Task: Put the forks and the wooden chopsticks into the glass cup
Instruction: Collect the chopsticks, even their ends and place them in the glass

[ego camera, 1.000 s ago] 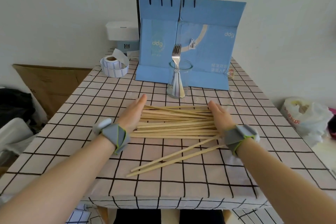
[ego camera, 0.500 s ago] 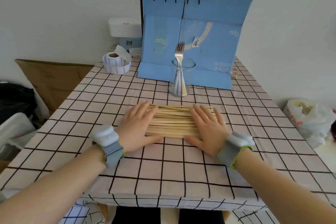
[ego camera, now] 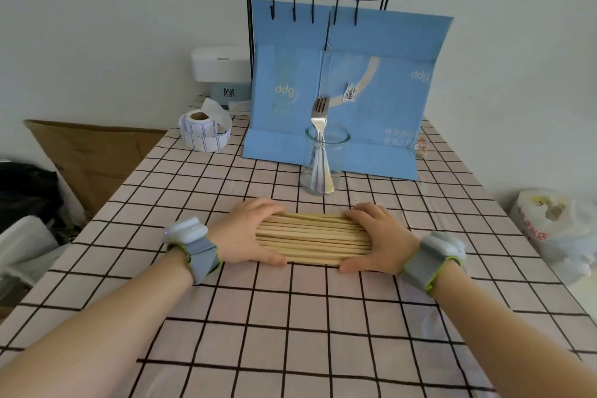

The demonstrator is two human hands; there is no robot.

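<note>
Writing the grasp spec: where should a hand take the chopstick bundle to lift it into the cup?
Probably at mid-length, from above. The chopsticks lie flat as one row running left-right, with the left hand and right hand cupping the two ends, so only the middle is bare. One hand wrapping there could likely tip the bundle upright for the cup, where forks already stand.

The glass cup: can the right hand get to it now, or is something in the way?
Probably yes. The checked cloth between the right hand and the glass cup is bare, but that hand grips the chopsticks.
</note>
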